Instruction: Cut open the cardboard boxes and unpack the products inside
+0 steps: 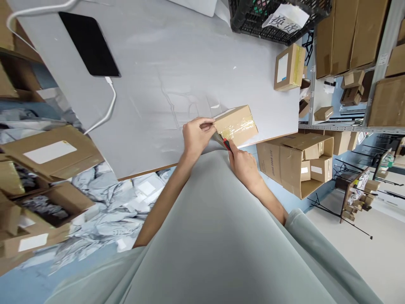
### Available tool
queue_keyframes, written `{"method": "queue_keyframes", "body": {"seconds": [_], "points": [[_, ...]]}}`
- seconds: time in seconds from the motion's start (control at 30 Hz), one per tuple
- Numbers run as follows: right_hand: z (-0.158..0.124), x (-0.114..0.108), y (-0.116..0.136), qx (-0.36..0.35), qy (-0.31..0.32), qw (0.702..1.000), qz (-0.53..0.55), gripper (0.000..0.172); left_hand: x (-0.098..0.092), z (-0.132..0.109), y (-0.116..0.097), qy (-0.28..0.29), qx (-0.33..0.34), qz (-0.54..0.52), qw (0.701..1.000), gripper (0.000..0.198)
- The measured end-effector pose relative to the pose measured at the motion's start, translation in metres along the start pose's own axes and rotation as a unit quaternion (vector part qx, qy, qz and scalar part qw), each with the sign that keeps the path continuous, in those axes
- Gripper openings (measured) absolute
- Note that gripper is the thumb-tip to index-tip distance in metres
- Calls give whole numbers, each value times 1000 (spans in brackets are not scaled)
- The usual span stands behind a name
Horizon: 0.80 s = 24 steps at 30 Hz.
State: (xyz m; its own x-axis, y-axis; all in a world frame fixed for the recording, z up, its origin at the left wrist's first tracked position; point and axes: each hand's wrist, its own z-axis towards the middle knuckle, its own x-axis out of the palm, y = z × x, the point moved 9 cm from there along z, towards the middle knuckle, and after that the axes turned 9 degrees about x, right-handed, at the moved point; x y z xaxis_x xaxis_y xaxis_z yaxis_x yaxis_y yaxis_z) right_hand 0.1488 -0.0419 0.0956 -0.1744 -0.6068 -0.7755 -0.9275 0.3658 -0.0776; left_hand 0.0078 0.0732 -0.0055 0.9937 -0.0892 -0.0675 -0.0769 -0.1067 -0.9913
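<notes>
Tabletop [136,55], pale grey, fills the upper middle of the frame and brings the work up close to the person's body. At right of centre, below its edge, an open carton [278,164] lies with its mouth facing right, small boxes inside, perhaps kept there to be within reach. A black crate [245,23] stands at the upper right, set back likely to leave working room; its handwritten paper sheet [284,19] probably serves as a label. Just right of the frame's middle, the taped carton [237,124] sits by the table's lower edge, its shiny tape band facing the person. The left hand [198,133] has thumb and fingers drawn narrow at its left end, seemingly pinching the edge to steady it. The right hand [243,164] is wrapped around a red-and-black tool [227,144], angled at the lower-left corner; its tip is too small to make out.
</notes>
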Motion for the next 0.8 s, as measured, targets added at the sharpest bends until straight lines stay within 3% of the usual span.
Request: {"method": "queue_keyframes", "body": {"seconds": [0.2, 0.43, 0.57, 0.8], "points": [[-7, 3, -11, 14, 11, 1000, -8, 61, 0, -6, -2, -13, 2, 2, 1000, 22], [2, 5, -1, 23, 23, 999, 10, 60, 0, -6, -4, -28, 16, 15, 999, 22], [-7, 12, -14, 37, 50, 998, -12, 60, 5, -18, -6, -35, 10, 31, 999, 24], [-3, 16, -16, 4, 51, 997, -50, 60, 8, -18, -19, -78, 83, 96, 989, 25]]}}
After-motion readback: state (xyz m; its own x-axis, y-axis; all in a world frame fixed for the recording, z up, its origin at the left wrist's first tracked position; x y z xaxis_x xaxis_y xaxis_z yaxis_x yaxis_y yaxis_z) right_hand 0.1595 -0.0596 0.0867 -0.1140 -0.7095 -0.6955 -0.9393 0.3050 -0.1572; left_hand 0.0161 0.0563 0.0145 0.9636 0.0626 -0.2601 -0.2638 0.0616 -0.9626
